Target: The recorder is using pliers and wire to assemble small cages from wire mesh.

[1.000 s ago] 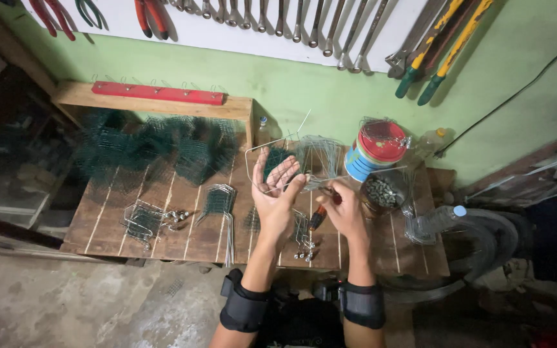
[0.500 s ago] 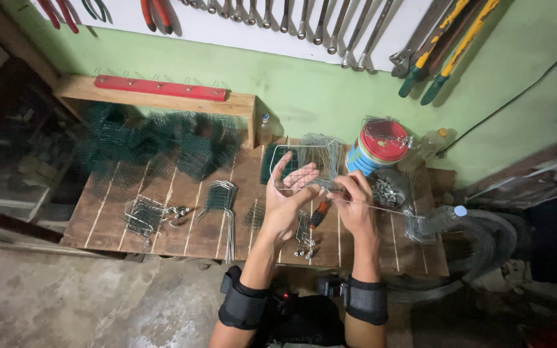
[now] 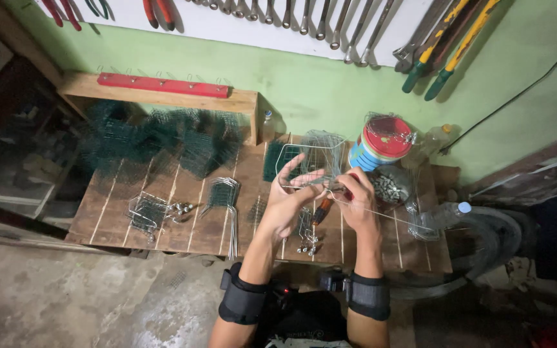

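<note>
Wire: a thin silvery wire frame (image 3: 307,161) is held up over the middle of the wooden desk (image 3: 162,225), its open box shape rising toward the far wall; one long strand runs from it out to the right, low across the desk.
Left hand: left hand (image 3: 288,203) lies just below and to the left of the frame, palm turned up, fingers (image 3: 298,169) spread and curled around the frame's near edge, touching it.
Right hand: right hand (image 3: 356,203) sits to the right, about as close to the frame, fingers pressed together, pinching the wire where the frame's near right corner meets the long strand.
Axis: the strand's long axis runs left to right; the frame stands mostly near to far.
Beside: a red-handled tool (image 3: 320,209) lies on the desk between the hands, under the frame.
Far right: a stack of tubs with a red lid (image 3: 385,138) stands just right of the frame, close to the right hand.
Left: green mesh pieces (image 3: 156,138) and bent wire bundles (image 3: 224,193) lie well apart from the hands.
</note>
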